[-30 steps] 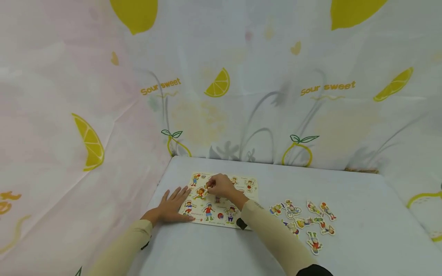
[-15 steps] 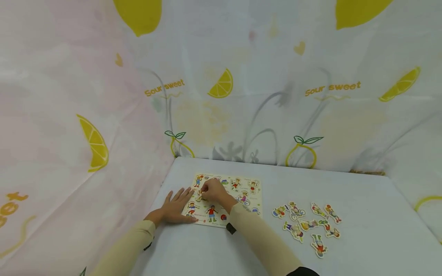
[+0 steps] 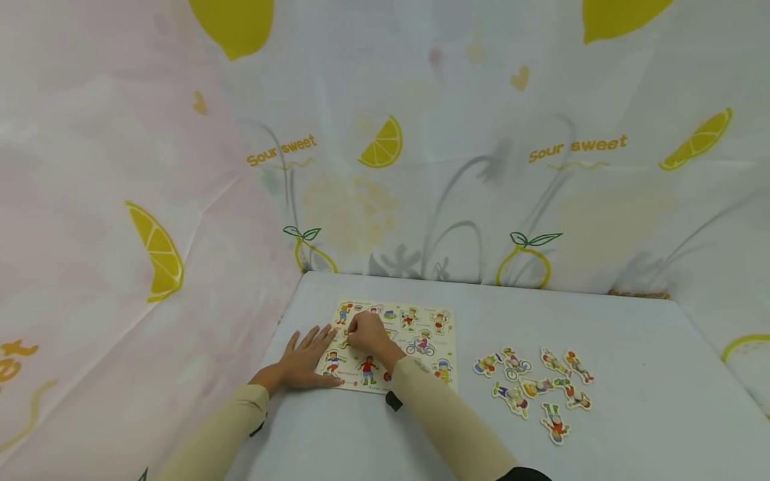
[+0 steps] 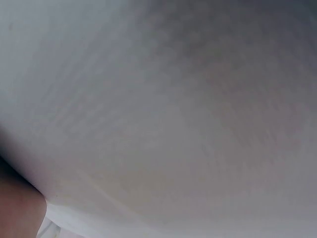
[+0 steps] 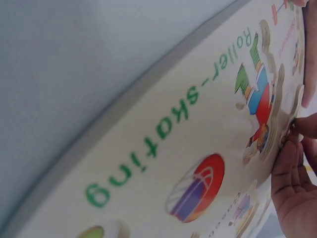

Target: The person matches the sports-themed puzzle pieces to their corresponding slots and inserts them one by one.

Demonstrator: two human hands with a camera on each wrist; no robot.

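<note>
A cream puzzle board [image 3: 434, 349] with cartoon children doing sports lies on the white table. My left hand [image 3: 301, 361] rests flat on the board's left edge, fingers spread. Over the left part of the board, my right hand [image 3: 368, 334] pinches a child-shaped puzzle piece [image 3: 343, 340] with thumb and fingertips, the piece mostly hidden by the hand. The right wrist view has the pinching fingers [image 5: 290, 163] low at the board, beyond a roller-skater piece [image 5: 260, 101] and the printed word "Roller-skating". Mostly blurred white cloth fills the left wrist view.
Several loose child-shaped puzzle pieces [image 3: 537, 389] lie scattered on the table [image 3: 637, 401] right of the board. A cyclist piece [image 3: 422, 343] sits on the board's right half. Behind and to the left hang white curtains [image 3: 445, 187] printed with lemons.
My right hand has shifted left across the board and lower, uncovering the cyclist piece and others on the right half. My left hand stays in place.
</note>
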